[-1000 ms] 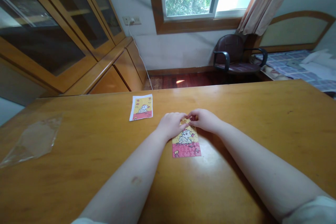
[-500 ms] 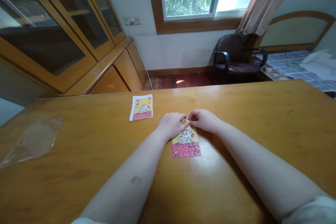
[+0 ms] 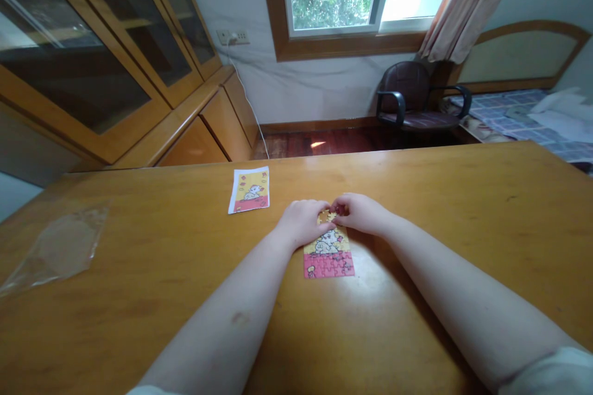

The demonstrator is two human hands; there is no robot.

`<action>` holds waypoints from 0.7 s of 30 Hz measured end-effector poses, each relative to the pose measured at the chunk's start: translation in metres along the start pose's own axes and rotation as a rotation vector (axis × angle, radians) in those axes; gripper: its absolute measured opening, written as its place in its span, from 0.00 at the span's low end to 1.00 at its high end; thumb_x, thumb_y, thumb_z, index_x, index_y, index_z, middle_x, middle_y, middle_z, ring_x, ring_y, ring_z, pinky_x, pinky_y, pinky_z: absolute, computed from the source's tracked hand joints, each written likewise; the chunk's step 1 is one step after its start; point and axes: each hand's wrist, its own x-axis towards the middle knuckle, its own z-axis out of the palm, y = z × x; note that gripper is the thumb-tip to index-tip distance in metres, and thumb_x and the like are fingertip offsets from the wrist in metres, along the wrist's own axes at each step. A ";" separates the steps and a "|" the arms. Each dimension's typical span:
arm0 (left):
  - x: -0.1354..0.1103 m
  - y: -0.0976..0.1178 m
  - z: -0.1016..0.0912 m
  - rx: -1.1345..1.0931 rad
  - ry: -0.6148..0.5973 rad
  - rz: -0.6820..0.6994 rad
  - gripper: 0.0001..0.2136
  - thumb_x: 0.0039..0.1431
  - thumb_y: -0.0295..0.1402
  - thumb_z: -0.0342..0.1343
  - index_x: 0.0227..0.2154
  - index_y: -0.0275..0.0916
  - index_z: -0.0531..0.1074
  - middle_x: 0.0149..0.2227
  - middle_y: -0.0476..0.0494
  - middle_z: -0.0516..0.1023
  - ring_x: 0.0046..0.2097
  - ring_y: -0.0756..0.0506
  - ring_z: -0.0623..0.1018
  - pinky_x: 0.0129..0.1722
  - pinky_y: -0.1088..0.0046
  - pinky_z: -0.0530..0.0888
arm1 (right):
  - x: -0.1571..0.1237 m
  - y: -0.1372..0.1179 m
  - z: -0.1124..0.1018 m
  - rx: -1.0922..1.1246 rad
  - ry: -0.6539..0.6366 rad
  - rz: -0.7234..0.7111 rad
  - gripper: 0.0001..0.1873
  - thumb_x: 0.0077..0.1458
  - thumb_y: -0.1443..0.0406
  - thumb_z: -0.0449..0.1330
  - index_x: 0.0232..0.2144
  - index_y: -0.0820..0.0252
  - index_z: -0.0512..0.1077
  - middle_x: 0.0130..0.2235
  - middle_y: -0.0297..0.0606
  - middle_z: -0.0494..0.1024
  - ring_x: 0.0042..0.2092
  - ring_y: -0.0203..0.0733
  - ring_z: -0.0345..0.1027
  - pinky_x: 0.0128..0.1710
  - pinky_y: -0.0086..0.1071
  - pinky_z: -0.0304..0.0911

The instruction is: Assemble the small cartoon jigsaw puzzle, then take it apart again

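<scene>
A small jigsaw puzzle (image 3: 328, 264) lies flat on the wooden table, yellow above and pink below, with a white cartoon animal in its middle. Bare table shows through a gap in its upper part. My left hand (image 3: 303, 222) holds the puzzle's upper left side, thumb on the yellow pieces and fingers curled around the top. Over the upper right corner, my right hand (image 3: 359, 213) has its thumb and fingers pinched together, apparently on a puzzle piece mostly hidden by the fingertips. Both hands' fingertips almost meet above the gap.
A printed picture card (image 3: 250, 190) with the same design lies beyond my left hand. On the left of the table (image 3: 417, 296) is a clear plastic bag (image 3: 65, 244). Past the far edge stand an office chair (image 3: 410, 95), a bed and a glass-door cabinet (image 3: 139, 24).
My right fingertips have shifted slightly left and down over the puzzle's top. More of the gap between the hands now shows. My left hand has barely moved.
</scene>
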 end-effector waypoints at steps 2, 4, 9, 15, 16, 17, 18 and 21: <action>0.000 0.001 -0.001 0.002 -0.007 -0.006 0.17 0.54 0.47 0.55 0.44 0.46 0.73 0.38 0.46 0.79 0.40 0.42 0.77 0.38 0.69 0.71 | 0.000 0.001 -0.002 0.017 -0.029 -0.023 0.11 0.44 0.65 0.62 0.34 0.55 0.77 0.33 0.34 0.76 0.32 0.37 0.66 0.31 0.27 0.58; -0.001 0.001 -0.001 0.002 0.001 0.000 0.18 0.54 0.47 0.56 0.44 0.46 0.72 0.38 0.46 0.79 0.40 0.42 0.77 0.38 0.69 0.71 | 0.000 0.001 -0.004 0.042 -0.056 -0.052 0.12 0.44 0.68 0.61 0.35 0.54 0.78 0.34 0.34 0.76 0.32 0.36 0.67 0.32 0.27 0.59; 0.000 0.001 0.000 0.013 0.014 0.035 0.19 0.54 0.46 0.55 0.47 0.46 0.71 0.39 0.46 0.79 0.40 0.42 0.77 0.39 0.69 0.71 | 0.000 0.001 -0.005 0.051 -0.013 -0.082 0.11 0.46 0.71 0.58 0.32 0.57 0.77 0.33 0.35 0.75 0.32 0.36 0.66 0.33 0.27 0.59; 0.000 0.000 0.000 0.007 0.009 0.064 0.20 0.52 0.51 0.56 0.44 0.47 0.72 0.38 0.47 0.79 0.40 0.41 0.77 0.37 0.68 0.71 | -0.001 0.003 -0.004 0.006 -0.056 -0.132 0.10 0.44 0.64 0.64 0.33 0.58 0.76 0.35 0.37 0.74 0.34 0.38 0.67 0.35 0.29 0.61; 0.000 0.000 0.000 0.004 0.008 0.064 0.21 0.51 0.51 0.57 0.44 0.47 0.72 0.38 0.47 0.79 0.40 0.41 0.77 0.37 0.68 0.71 | -0.001 0.003 -0.004 0.014 -0.066 -0.147 0.10 0.44 0.64 0.63 0.33 0.58 0.77 0.36 0.37 0.74 0.34 0.38 0.68 0.36 0.29 0.61; 0.000 0.000 -0.001 0.004 0.007 0.064 0.21 0.50 0.52 0.57 0.44 0.47 0.72 0.38 0.47 0.79 0.40 0.41 0.77 0.38 0.68 0.71 | -0.001 0.004 -0.005 0.021 -0.076 -0.162 0.10 0.44 0.66 0.63 0.34 0.57 0.77 0.36 0.37 0.74 0.35 0.39 0.68 0.37 0.29 0.61; 0.000 0.001 -0.001 0.007 0.005 0.067 0.21 0.50 0.52 0.58 0.44 0.47 0.72 0.38 0.47 0.79 0.40 0.41 0.77 0.38 0.68 0.71 | -0.001 0.004 -0.006 0.026 -0.082 -0.174 0.10 0.45 0.67 0.62 0.34 0.57 0.77 0.36 0.37 0.74 0.36 0.39 0.68 0.38 0.29 0.61; 0.000 0.002 -0.002 0.026 0.000 0.076 0.20 0.49 0.51 0.58 0.42 0.46 0.73 0.38 0.46 0.79 0.40 0.41 0.77 0.39 0.67 0.71 | -0.001 0.006 -0.007 0.036 -0.091 -0.186 0.13 0.46 0.69 0.60 0.35 0.55 0.78 0.36 0.36 0.74 0.35 0.38 0.68 0.38 0.30 0.62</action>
